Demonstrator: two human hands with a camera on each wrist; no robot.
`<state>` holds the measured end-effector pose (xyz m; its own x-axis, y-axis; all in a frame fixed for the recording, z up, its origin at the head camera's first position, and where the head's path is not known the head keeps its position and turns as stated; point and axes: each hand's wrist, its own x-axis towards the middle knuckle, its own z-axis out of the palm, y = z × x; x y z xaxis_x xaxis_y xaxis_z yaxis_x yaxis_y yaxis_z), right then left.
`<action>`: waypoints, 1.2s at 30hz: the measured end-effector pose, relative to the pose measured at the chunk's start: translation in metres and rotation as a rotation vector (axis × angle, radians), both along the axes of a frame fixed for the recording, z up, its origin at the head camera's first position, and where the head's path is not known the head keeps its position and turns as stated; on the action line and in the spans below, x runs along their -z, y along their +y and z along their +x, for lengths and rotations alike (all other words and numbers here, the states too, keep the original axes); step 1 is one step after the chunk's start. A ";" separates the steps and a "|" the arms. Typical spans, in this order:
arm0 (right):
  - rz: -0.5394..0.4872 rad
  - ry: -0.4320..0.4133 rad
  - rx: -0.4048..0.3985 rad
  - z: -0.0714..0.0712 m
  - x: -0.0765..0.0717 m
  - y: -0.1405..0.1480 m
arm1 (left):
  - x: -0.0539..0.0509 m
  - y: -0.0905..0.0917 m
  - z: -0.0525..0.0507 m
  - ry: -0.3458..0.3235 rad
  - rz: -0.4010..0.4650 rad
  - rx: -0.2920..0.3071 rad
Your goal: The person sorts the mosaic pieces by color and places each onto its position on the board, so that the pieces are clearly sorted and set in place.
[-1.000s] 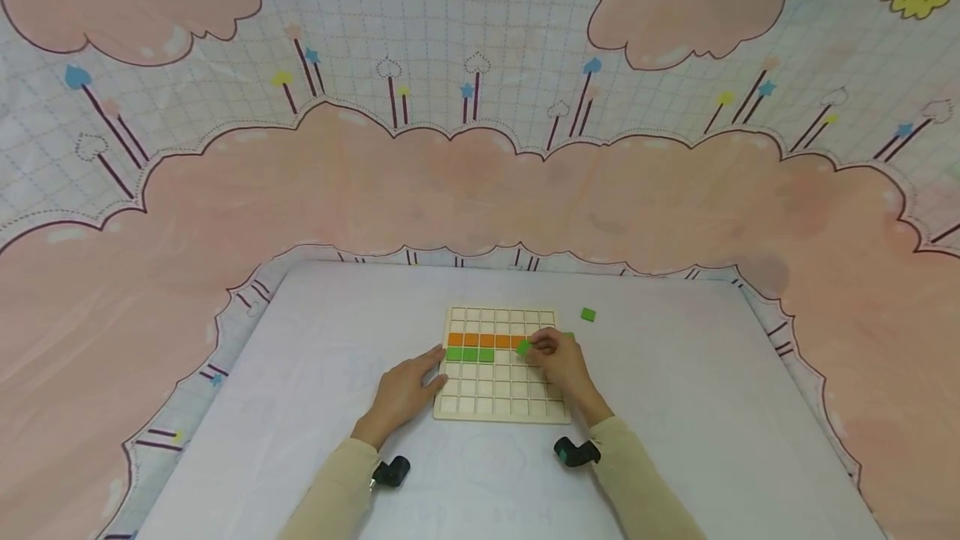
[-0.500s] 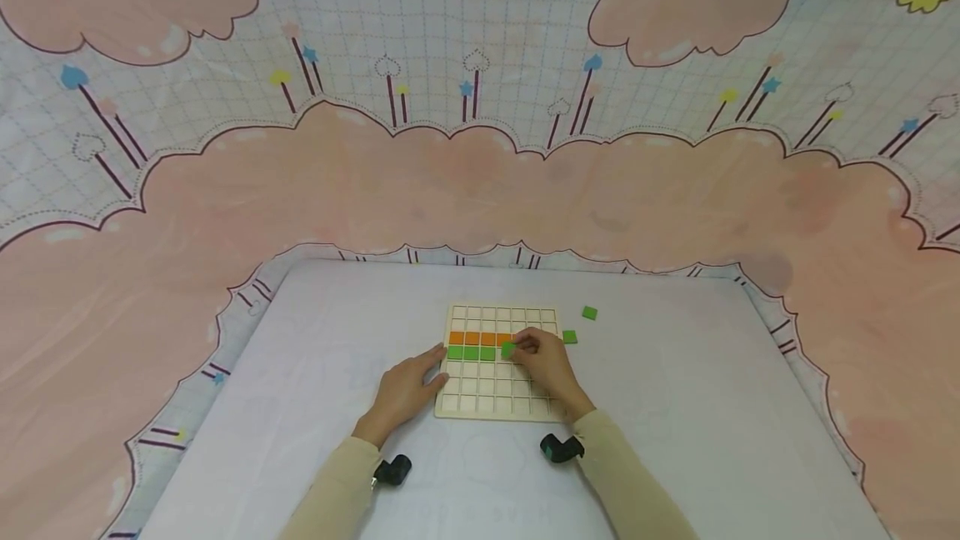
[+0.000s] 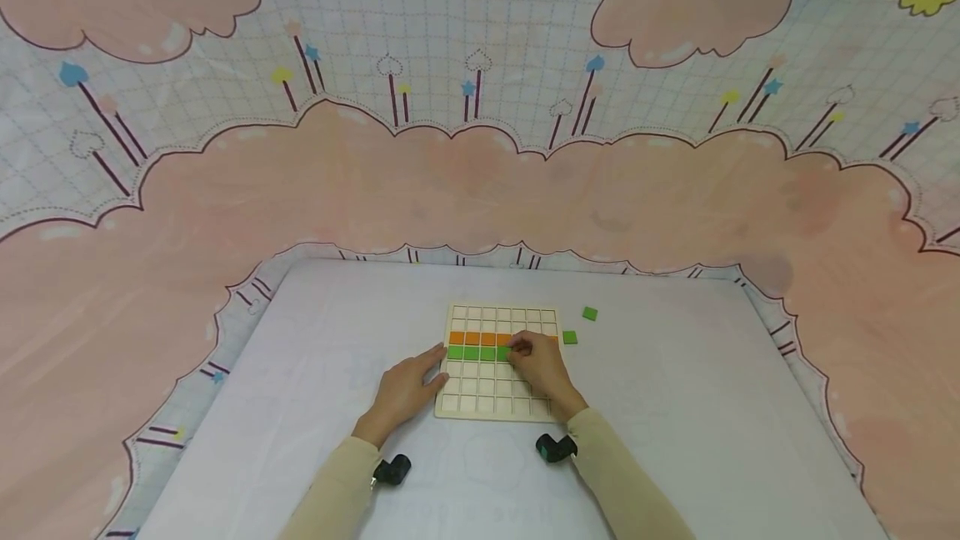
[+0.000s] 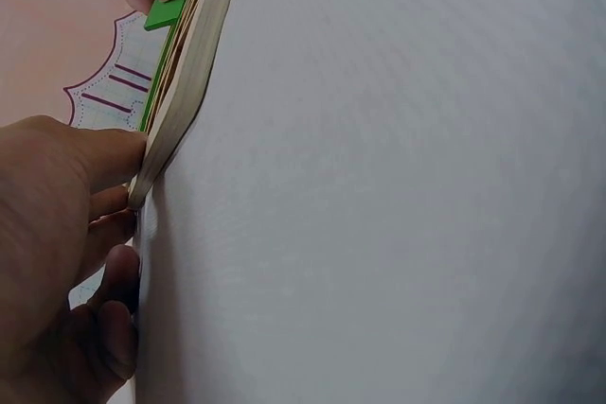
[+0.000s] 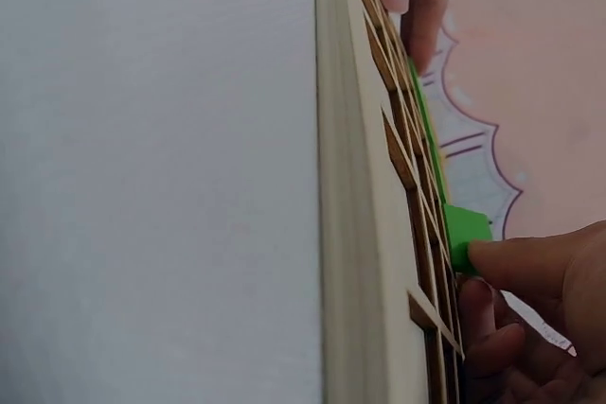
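A pale wooden grid board [image 3: 472, 418] lies on the white table, with an orange row of square tiles [image 3: 472, 338] and a green row of tiles [image 3: 472, 352] below it. My right hand [image 3: 543, 369] pinches a green square tile [image 5: 466, 229] between thumb and fingers, at the right end of the green row. The right wrist view shows this tile tilted up over the cells. At the board's left edge, my left hand [image 3: 405, 391] rests with thumb and fingers spread against the rim. Part of the orange row is hidden behind the right hand.
Two loose green tiles lie to the right of the board, one nearer [image 3: 570, 337] and one farther back [image 3: 590, 313]. The white tabletop [image 3: 675, 373] ends at a patterned cloth backdrop [image 3: 480, 190]. A black wrist camera [image 3: 556, 447] is strapped to the right arm.
My right hand has moved left over the board with the green tile, to the cell beside the green row. The left hand has stayed at the board's left edge.
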<state>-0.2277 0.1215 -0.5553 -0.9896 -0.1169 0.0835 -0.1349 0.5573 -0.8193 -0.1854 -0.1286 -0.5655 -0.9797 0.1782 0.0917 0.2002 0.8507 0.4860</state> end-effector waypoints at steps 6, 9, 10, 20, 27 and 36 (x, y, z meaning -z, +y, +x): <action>0.047 0.026 0.011 0.001 0.001 0.000 | -0.001 0.001 0.000 0.000 0.007 -0.003; 0.056 0.025 0.017 0.001 0.000 -0.001 | -0.002 0.001 0.000 -0.002 0.007 -0.002; 0.051 0.019 0.022 0.001 -0.001 -0.001 | -0.002 0.000 0.000 -0.003 0.003 -0.001; -0.030 -0.002 0.023 0.009 -0.001 0.001 | 0.000 -0.003 0.003 -0.020 0.000 -0.004; -0.044 0.029 0.007 0.019 -0.011 0.006 | 0.003 -0.001 0.001 -0.012 -0.006 0.007; -0.082 0.075 0.011 0.027 -0.030 0.017 | 0.001 0.000 0.001 -0.005 -0.002 -0.007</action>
